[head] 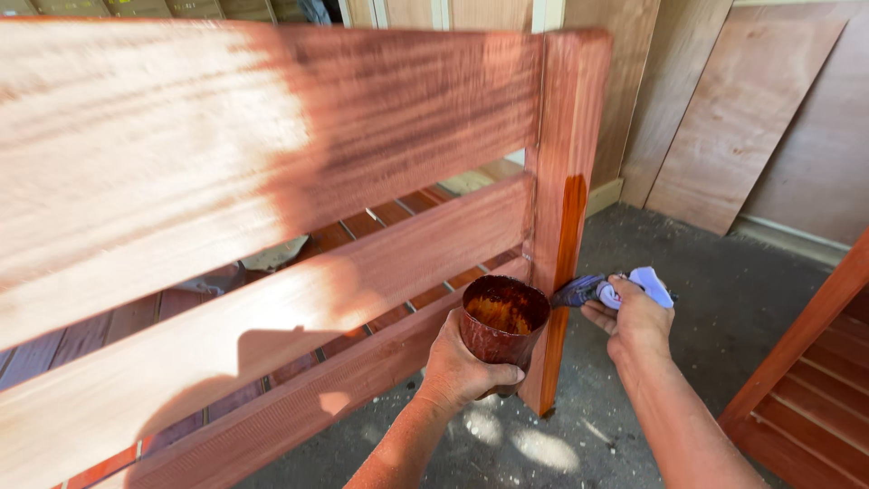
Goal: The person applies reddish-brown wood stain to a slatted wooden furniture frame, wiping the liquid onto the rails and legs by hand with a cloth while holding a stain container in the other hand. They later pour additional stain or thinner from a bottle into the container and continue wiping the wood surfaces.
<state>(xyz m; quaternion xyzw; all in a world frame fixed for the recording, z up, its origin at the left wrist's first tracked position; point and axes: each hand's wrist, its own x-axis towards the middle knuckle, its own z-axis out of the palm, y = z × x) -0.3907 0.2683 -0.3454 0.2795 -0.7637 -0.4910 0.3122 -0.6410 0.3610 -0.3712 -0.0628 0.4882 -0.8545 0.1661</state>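
Gripping a stain-smeared reddish-brown cup from below, the left hand is wrapping it fully — fingers closed round its wall, amber liquid showing inside. The right hand is pinching a blue-wrapped brush shut in its fingers, pressing the bristles against the upright reddish wooden post — a wet dark streak is glistening there.

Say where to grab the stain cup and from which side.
Grip the cup round its lower wall, coming from below and the near side, as the left hand does. It stands upright with an open, stain-wet mouth, so the rim is best avoided. The post blocks the far side, and the right hand works the brush there.
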